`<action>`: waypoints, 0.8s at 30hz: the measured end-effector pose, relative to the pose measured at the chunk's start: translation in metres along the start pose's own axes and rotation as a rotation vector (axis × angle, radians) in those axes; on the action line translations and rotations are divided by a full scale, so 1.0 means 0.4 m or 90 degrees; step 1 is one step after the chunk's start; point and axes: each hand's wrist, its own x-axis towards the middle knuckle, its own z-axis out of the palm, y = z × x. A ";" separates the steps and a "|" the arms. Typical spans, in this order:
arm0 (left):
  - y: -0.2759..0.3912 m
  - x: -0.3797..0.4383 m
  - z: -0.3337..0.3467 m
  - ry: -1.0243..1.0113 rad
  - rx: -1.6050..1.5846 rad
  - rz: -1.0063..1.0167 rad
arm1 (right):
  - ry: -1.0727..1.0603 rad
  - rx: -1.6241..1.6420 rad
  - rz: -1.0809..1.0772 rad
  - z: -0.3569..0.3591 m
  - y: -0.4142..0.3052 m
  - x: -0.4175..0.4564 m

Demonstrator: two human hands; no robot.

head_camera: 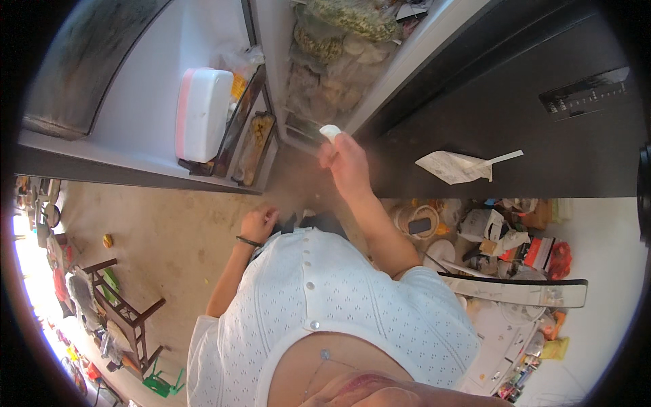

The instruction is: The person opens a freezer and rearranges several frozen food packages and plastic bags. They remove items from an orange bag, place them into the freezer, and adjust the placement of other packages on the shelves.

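My right hand is raised before an open freezer compartment. Between its thumb and fingers it grips a small white piece, whose kind I cannot make out. Behind that, bags of frozen food fill the compartment, and pale mist hangs below it. My left hand hangs low by my waist, fingers loosely curled, with no object visible in it; a dark bracelet circles the wrist. The open freezer door stands to the left. Its racks hold a white box with a pink edge and a bag of yellowish food.
At right, a dark closed door panel carries a paper sheet. Beyond it are a basket with a phone-like dark object, heaped boxes and bags, and a white drawer cabinet. Left, a brown wooden frame stands on the floor.
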 end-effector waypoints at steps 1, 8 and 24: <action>-0.011 0.001 0.003 0.001 0.008 0.001 | 0.013 -0.007 -0.003 -0.001 0.004 0.008; -0.052 0.019 -0.004 -0.050 0.031 0.009 | 0.204 0.127 0.027 -0.049 0.037 0.124; -0.072 0.046 -0.075 -0.107 0.011 -0.008 | 0.668 -0.728 -0.411 -0.282 -0.092 0.746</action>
